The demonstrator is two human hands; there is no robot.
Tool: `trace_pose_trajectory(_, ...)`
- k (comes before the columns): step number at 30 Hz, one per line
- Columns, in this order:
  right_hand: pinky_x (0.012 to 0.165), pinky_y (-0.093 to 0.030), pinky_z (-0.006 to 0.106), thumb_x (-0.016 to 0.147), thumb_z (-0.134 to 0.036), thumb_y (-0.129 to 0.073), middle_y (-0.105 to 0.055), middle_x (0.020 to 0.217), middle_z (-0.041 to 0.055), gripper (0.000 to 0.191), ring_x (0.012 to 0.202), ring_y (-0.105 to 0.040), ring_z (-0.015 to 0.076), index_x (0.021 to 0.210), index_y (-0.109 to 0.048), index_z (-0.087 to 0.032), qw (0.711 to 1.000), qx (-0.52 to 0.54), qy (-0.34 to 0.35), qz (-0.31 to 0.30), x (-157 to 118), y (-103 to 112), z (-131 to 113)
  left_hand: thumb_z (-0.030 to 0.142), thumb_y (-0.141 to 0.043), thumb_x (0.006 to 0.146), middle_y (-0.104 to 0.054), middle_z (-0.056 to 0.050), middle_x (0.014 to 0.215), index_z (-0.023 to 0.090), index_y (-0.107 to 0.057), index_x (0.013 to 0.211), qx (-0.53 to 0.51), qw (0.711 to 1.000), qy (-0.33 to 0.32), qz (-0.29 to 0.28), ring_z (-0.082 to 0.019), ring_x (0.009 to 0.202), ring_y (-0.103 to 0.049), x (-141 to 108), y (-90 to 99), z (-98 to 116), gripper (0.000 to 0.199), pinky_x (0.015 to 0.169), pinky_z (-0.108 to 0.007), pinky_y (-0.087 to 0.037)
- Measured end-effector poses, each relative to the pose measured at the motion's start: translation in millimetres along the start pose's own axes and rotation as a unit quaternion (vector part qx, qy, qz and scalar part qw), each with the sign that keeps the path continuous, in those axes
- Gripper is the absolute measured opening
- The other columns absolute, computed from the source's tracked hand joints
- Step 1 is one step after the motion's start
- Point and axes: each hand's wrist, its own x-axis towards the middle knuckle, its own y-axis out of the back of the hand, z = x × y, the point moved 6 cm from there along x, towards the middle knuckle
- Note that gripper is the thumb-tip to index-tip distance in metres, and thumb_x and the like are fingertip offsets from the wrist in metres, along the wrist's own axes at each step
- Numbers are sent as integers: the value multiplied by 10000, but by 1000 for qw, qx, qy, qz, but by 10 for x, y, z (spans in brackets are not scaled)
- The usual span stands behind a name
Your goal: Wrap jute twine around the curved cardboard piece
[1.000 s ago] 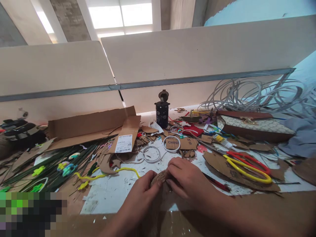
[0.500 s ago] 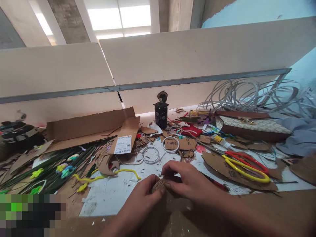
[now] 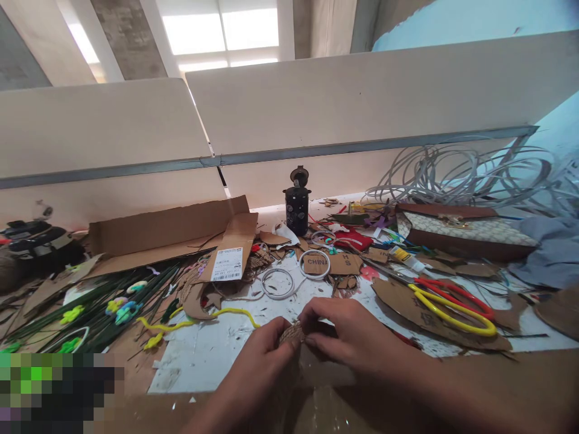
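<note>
My left hand [image 3: 266,352] pinches a small tan piece of braided twine [image 3: 292,333] between thumb and fingers, close to the table's front edge. My right hand [image 3: 341,331] meets it from the other side, its bent fingertips pressed on the piece's right end. Much of the braid is hidden by the fingers, so its full shape cannot be made out. Just beyond the hands lie two white rings [image 3: 277,284]. To the right, scissors [image 3: 452,307] with one yellow and one red handle rest on a cut piece of cardboard [image 3: 393,304].
An open cardboard box [image 3: 167,232] lies at the left, with green stems and colourful fuzzy flowers [image 3: 126,310] before it. A black cup [image 3: 297,211] with its lid up stands at the back. A patterned handbag [image 3: 465,232] and coiled pale strips [image 3: 452,172] are at the right.
The view has shifted slightly. A little more of the braided twine shows between my hands; the right fingers have moved slightly on it. Everything on the table lies as before.
</note>
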Motion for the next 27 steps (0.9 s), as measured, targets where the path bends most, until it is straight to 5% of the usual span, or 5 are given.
trace_pose_trajectory(15, 673, -438, 225, 813, -91, -634, -735, 801, -5, 154, 739, -656, 149, 885, -718, -198, 1000, -14, 14, -10, 7, 17, 11, 413, -637, 884, -664, -8, 860, 191, -651, 947, 7, 1000, 3, -15, -197, 810, -591, 35, 22, -59, 232, 686, -256, -424)
trace_pose_trajectory(20, 798, -487, 300, 829, -115, -659, -754, 953, 56, 82, 887, -685, 205, 855, -679, -191, 988, -126, 88, 29, -26, 27, -34, 351, -620, 886, -583, 35, 759, 201, -605, 875, -24, 999, -17, 16, -151, 698, -500, 48, 40, -68, 151, 668, -248, -423)
trace_pose_trajectory(27, 821, -523, 406, 836, -50, -603, -754, 1008, 133, 119, 906, -699, 271, 878, -662, -145, 952, -258, 145, 82, -61, -97, -108, 431, -567, 905, -596, -4, 837, 198, -600, 824, 81, 994, -48, 61, -201, 827, -515, 67, 116, -18, 249, 759, -277, -427)
